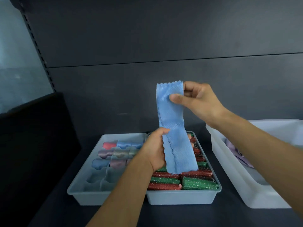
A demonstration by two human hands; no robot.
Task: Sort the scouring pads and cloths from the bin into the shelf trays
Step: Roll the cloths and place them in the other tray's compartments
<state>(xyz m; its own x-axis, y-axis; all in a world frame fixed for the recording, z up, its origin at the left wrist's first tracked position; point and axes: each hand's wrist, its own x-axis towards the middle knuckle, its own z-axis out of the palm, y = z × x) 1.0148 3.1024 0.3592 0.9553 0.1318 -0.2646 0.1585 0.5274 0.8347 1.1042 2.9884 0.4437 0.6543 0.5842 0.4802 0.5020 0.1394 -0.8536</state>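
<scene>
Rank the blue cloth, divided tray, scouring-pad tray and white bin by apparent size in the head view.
1. white bin, though cut off by the frame edge.
2. divided tray and scouring-pad tray: alike, not ranked.
3. blue cloth, smallest, though held nearer the camera.

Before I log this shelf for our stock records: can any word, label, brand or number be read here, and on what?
None can be read. The blue cloth, the divided tray, the scouring pads, the pad tray, the white bin and the back panel carry no visible lettering.
</scene>
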